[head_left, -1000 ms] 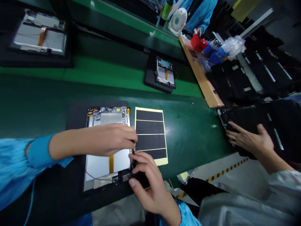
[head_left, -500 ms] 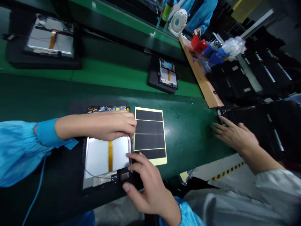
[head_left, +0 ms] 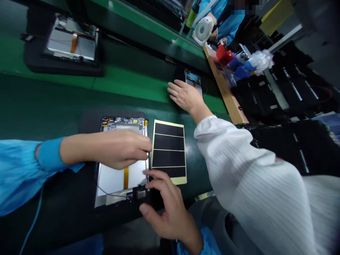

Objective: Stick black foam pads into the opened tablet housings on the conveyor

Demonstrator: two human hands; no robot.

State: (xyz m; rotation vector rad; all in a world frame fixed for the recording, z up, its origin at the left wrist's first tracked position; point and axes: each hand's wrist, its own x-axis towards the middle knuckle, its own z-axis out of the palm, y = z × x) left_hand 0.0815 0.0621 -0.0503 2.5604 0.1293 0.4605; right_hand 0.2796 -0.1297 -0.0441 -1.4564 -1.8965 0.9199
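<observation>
An opened tablet (head_left: pixel 114 177) with a bare circuit board and an orange ribbon lies on a dark pad. My left hand (head_left: pixel 127 148) reaches across it, fingers pinched together at the tablet's right edge; what they hold is hidden. My right hand (head_left: pixel 167 205) has its fingers apart, with the index and middle fingertips at the lower right edge of the tablet. Just right of the tablet lies a yellow sheet (head_left: pixel 181 180) bearing several black strips.
Another person's hand (head_left: pixel 187 97) in a white sleeve reaches over a second opened tablet (head_left: pixel 193 77). A third tablet (head_left: pixel 86 46) sits at the back left. Beyond are a white fan (head_left: pixel 203 31), a red bin (head_left: pixel 223 55) and a person in blue.
The neighbour's hand has swung from the far right to the tablet at the back. My hands have barely moved, and the view has shifted slightly.
</observation>
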